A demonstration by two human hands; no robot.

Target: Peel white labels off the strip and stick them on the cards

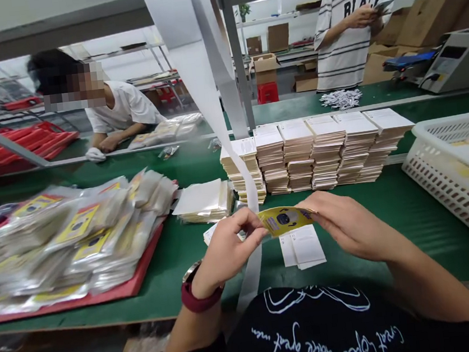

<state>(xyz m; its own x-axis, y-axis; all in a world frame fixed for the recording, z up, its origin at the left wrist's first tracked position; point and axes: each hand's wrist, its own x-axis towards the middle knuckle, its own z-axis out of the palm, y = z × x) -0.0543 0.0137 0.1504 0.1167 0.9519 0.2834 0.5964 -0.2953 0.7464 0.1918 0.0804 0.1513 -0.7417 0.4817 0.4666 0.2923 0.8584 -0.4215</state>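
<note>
A yellow printed card (285,220) with a dark round picture on it is held in the air between my two hands, slightly bowed. Its left end is pinched by the thumb and fingers of my left hand (235,241). My right hand (348,225) grips the other end, thumb below and fingers on top. Just under the card, two small white printed cards (308,246) lie overlapping on the green table (394,237). Another white card (215,232) is partly hidden behind my left hand. A long white paper strip (246,180) hangs down behind that hand.
Several tall stacks of cards (320,149) stand beyond my hands. Clear-bagged cards (76,239) heap on a red tray (146,271) at left. A bagged stack (199,200) lies nearer. A white perforated basket (450,179) is at right. Two people (120,107) work across the table.
</note>
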